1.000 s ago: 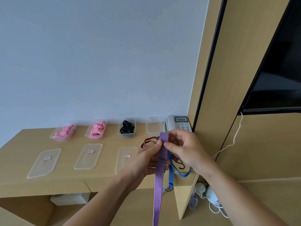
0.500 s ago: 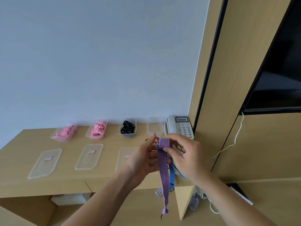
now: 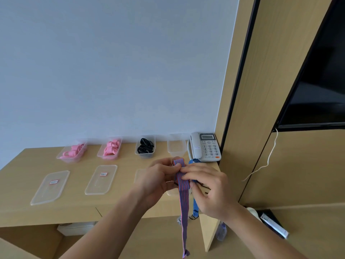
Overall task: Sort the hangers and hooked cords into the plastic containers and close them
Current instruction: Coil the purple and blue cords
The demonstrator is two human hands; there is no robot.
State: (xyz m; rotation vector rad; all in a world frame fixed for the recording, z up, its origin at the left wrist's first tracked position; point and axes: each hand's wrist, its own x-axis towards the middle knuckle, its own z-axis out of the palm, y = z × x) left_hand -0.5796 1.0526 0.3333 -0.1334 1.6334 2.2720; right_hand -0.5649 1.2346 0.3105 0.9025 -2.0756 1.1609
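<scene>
Both of my hands pinch a red-and-blue striped cord point(image 3: 183, 202) folded over at its top, above the desk's right end. My left hand point(image 3: 158, 181) grips the fold from the left, my right hand point(image 3: 207, 189) from the right. One tail hangs down past the desk's front edge. A blue striped cord point(image 3: 195, 206) also hangs behind my right hand. Along the wall stand two clear containers with pink hangers point(image 3: 73, 151) point(image 3: 110, 148), one with black items point(image 3: 145, 146) and an empty container point(image 3: 176, 144).
Two labelled clear lids point(image 3: 50, 186) point(image 3: 101, 179) lie on the wooden desk point(image 3: 22, 171); a third lid point(image 3: 139, 174) is partly hidden by my left hand. A grey telephone point(image 3: 205, 146) sits at the back right corner. Wooden panels and a dark screen point(image 3: 321, 86) rise to the right.
My hands have kept working the striped cord's folded top, shifting slightly. The hanging tail has swung and now reaches lower in view.
</scene>
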